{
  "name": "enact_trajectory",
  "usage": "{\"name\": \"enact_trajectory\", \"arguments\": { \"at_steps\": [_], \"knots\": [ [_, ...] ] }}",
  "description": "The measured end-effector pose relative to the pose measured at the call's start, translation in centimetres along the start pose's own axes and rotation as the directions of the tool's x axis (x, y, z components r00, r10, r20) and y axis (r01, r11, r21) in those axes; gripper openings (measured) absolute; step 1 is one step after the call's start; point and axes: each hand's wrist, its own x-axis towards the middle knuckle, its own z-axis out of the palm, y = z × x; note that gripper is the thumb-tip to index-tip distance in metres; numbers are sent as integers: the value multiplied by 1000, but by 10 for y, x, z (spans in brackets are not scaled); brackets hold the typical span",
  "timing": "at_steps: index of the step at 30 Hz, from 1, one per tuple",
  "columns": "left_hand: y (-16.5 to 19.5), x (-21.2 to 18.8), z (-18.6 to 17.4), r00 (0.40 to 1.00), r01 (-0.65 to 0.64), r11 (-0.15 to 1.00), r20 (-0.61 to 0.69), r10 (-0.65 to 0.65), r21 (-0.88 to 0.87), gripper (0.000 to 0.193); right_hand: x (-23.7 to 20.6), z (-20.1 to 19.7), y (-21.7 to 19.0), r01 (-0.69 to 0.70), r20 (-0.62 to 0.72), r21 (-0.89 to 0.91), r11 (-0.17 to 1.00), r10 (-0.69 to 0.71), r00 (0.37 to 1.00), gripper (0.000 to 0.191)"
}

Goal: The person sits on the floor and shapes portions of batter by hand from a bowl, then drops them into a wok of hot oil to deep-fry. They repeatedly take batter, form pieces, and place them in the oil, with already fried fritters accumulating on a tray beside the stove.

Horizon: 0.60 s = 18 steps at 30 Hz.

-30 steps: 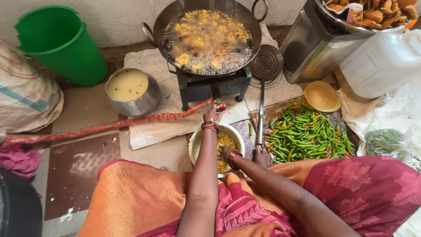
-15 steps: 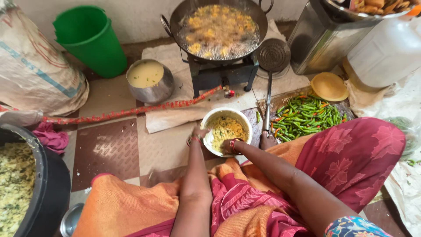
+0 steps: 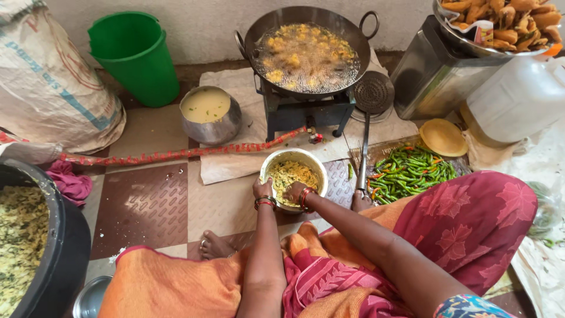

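Note:
A small steel bowl (image 3: 313,162) of yellow-green batter mix sits on the tiled floor in front of my knees. My left hand (image 3: 262,189) grips its near left rim. My right hand (image 3: 293,192) reaches into the bowl, fingers closed in the mix. Beyond the bowl a black wok (image 3: 306,41) of frying fritters in bubbling oil stands on a small burner (image 3: 306,112). A perforated skimmer (image 3: 371,100) leans against the burner's right side, its long handle pointing toward me.
A steel pot of yellow batter (image 3: 209,112), a green bucket (image 3: 136,56) and a sack (image 3: 50,82) stand at left; a big black pot of mix (image 3: 29,235) at lower left. Green chillies (image 3: 409,171), a yellow lid (image 3: 442,137), a steel tin (image 3: 438,76) and fried fritters (image 3: 506,20) are at right.
The view has swung left and down. My left hand came back from the red hose to the bowl's rim. My right hand stays in the mix.

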Motion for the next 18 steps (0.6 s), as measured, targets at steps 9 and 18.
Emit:
{"name": "enact_trajectory", "arguments": {
  "at_steps": [9,18],
  "knots": [
    [-19,-7,2,973,22,997,-228,-40,-81,35,4,-5,-11,-103,212,196,975,60,975,24],
    [135,15,-39,758,-621,747,-62,649,236,46,0,-32,47,-289,184,877,384,286,940,20]
  ]
}}
